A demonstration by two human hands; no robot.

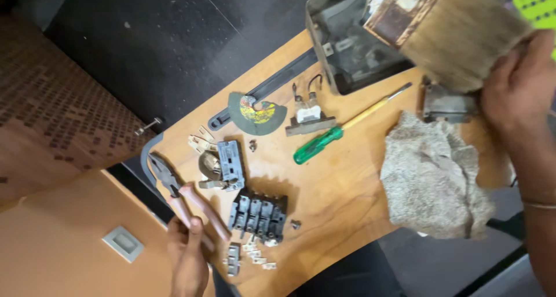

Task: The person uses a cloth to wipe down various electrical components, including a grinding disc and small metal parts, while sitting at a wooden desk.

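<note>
My left hand grips the reddish-brown handles of a pair of pliers at the near left of the wooden board; the jaws point away from me. My right hand is raised at the right, its fingers curled against the bristle tips of a wide, worn paintbrush held over the board. Just below it lies a grey metal part. Whether this hand grips the bristles or only presses on them is unclear.
The board holds a dark switch block, a grey fitting, small screws and white clips, a green-handled screwdriver, a fuse carrier, a half disc, a metal box and a crumpled grey cloth.
</note>
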